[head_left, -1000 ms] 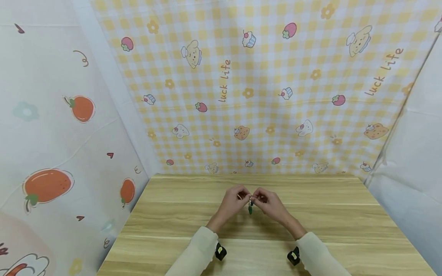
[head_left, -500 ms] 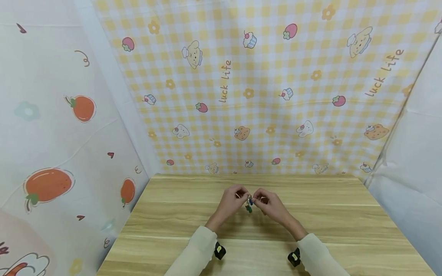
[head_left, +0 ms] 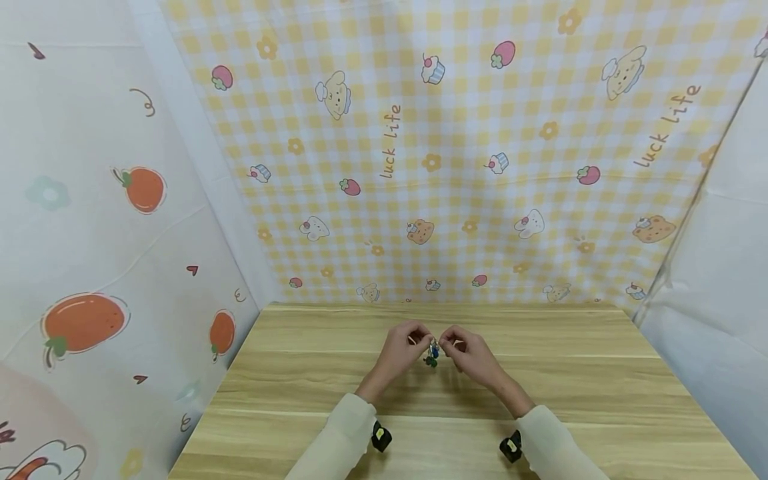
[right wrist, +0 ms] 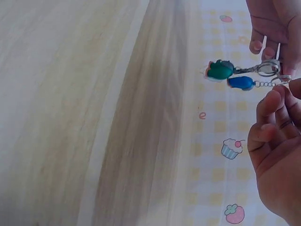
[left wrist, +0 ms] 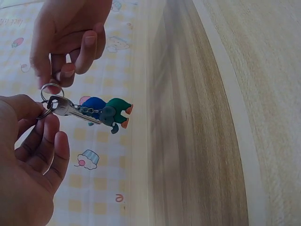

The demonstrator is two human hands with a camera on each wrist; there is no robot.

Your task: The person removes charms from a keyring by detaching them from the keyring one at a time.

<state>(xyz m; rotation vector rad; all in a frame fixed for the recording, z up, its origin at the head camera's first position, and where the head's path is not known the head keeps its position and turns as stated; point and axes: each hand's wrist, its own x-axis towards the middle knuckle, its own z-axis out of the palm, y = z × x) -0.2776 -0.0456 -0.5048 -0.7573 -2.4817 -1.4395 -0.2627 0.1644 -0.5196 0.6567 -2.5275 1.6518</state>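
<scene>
Both hands are pinching a small silver metal key ring (left wrist: 49, 90) above the wooden desk (head_left: 600, 380). The left hand (head_left: 401, 350) and right hand (head_left: 471, 353) are each keeping a closed grip on it. A silver key (left wrist: 70, 109) and green and blue charms (left wrist: 109, 113) are dangling just beyond the grip.

Blue and green charms (left wrist: 107, 112), yellow gingham backdrop (head_left: 456, 167), wood-grain table (head_left: 600, 373)

Key ring (left wrist: 48, 89) and key (left wrist: 70, 109): shiny metal. Charms (left wrist: 110, 113): smooth, matt plastic. Bench (head_left: 540, 380): smooth light wood grain. Backdrop (head_left: 456, 147): printed cloth.
</scene>
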